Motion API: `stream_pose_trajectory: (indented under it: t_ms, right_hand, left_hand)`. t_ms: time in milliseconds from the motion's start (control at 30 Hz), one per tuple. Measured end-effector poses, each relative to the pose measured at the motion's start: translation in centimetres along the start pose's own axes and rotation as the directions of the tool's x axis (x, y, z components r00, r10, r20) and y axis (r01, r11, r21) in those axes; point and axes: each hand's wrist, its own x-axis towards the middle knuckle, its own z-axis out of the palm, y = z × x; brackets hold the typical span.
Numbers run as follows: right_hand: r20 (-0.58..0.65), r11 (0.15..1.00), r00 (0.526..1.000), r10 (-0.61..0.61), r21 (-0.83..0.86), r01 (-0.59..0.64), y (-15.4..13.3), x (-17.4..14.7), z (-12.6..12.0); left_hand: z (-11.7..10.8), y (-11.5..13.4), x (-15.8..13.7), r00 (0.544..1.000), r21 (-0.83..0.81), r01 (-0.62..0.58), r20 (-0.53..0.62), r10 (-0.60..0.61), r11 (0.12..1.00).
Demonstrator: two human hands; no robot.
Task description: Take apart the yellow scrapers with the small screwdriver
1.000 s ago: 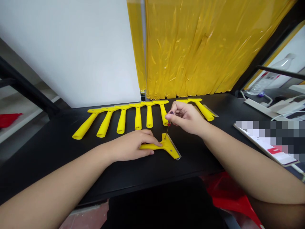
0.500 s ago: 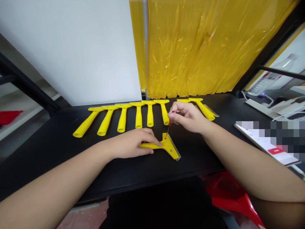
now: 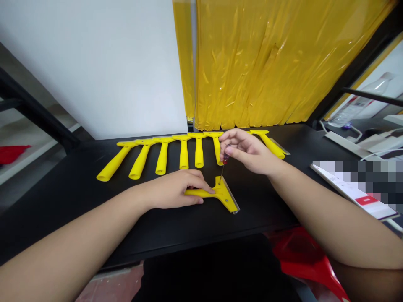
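My left hand (image 3: 181, 188) is closed round the handle of a yellow scraper (image 3: 226, 199), pressing it flat on the black table. The scraper's head points right, with a metal blade along its edge and a screw showing on its face. In my right hand (image 3: 245, 151) is a small screwdriver (image 3: 225, 161) with a dark red handle, gripped between thumb and fingers. Its thin shaft slants down to the upper part of the scraper's head, where the tip meets a screw. Whether the tip sits fully in the screw is too small to tell.
Several yellow scrapers (image 3: 162, 157) lie in a row along the back of the black table (image 3: 176, 230). Another scraper (image 3: 272, 144) lies behind my right hand. A tablet or phone (image 3: 362, 197) rests at the right, near a plastic bottle (image 3: 359, 100). Something red (image 3: 308, 260) is below the front edge.
The fingers of my right hand have shifted and opened out slightly around the screwdriver handle. My left hand and the scraper have stayed nearly in place.
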Motion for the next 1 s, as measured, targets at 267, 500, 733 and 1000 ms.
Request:
stream_pose_trajectory:
  t_ms: [267, 500, 733, 1000]
  right_hand:
    - [0.067, 0.925, 0.983, 0.173, 0.331, -0.186, 0.1, 0.3, -0.1]
    - [0.21, 0.808, 0.936, 0.281, 0.474, -0.349, -0.8, 0.3, 0.7]
    - [0.061, 0.731, 0.948, 0.312, 0.622, -0.28, 0.2, 0.8, 2.9]
    - [0.155, 0.717, 0.95, 0.271, 0.627, -0.306, 0.3, 0.7, 3.0]
  left_hand:
    - [0.0, 0.1, 0.0, 1.0, 0.003, 0.019, 0.012, -0.019, 1.0]
    - [0.1, 0.0, 0.0, 1.0, 0.005, 0.005, -0.007, -0.005, 1.0]
    - [0.1, 0.0, 0.0, 1.0, 0.001, 0.005, 0.0, -0.005, 1.0]
    - [0.1, 0.1, 0.0, 0.999, 0.011, 0.039, 0.003, -0.04, 0.999]
